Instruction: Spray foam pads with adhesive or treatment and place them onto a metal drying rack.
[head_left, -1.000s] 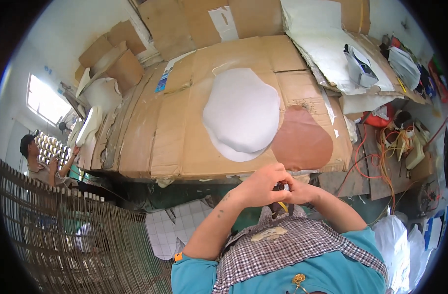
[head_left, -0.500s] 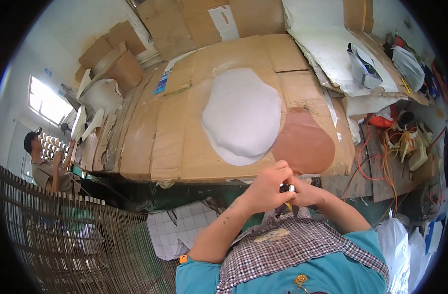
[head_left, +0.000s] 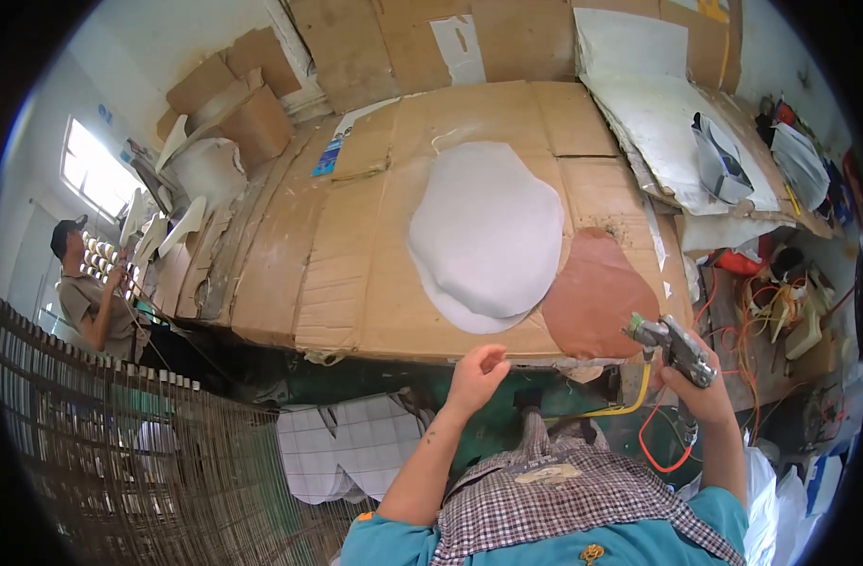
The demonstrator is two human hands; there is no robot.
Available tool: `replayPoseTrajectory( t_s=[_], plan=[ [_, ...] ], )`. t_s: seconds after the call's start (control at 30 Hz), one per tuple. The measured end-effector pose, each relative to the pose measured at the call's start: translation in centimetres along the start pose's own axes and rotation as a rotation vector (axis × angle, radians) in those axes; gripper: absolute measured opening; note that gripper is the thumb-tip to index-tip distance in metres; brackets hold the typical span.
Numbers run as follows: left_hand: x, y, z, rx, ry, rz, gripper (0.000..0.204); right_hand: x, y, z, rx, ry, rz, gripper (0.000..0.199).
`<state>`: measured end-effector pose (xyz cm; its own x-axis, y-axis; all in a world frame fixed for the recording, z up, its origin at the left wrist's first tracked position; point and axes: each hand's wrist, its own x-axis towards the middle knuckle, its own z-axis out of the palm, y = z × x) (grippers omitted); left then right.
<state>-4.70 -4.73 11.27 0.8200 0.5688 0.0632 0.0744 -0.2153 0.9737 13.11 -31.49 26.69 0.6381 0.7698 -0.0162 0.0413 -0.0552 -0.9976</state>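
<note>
My right hand [head_left: 697,385] grips a metal spray gun [head_left: 675,345] by its handle, near the front right edge of the cardboard-covered table. A yellow hose [head_left: 639,401] hangs from the gun. Beside the gun, toward the left, lies a brown, rounded flat sheet [head_left: 601,292]. Several pale grey sheets [head_left: 485,226] of similar rounded shape lie stacked to its left, slightly overlapping it. My left hand [head_left: 478,379] hovers at the table's front edge with its fingers curled, and nothing shows in it.
Cardboard [head_left: 261,274] covers the table. On the right stand a grey open box [head_left: 722,160] and tangled orange hoses [head_left: 752,307]. A wire rack [head_left: 92,443] fills the lower left. Another person [head_left: 96,292] stands at far left near white curved pieces [head_left: 181,226].
My hands, together at the front edge before, have parted. The right one has swung right with the spray gun now in plain sight; the left one has moved left. The view has shifted slightly.
</note>
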Motion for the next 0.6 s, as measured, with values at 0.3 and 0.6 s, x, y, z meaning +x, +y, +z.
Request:
replayPoseTrajectory(
  t_s=[0.3,0.6],
  plan=[
    [-6.5,-14.5,-2.2,0.367,-0.004,-0.375,0.029,-1.8,-0.8,-1.3,-0.115,0.224,-0.007,0.055],
    [-8.0,-17.0,-2.6,0.349,0.024,-0.528,0.028,-0.5,-1.0,1.0,0.042,0.083,-0.001,0.056]
  ],
)
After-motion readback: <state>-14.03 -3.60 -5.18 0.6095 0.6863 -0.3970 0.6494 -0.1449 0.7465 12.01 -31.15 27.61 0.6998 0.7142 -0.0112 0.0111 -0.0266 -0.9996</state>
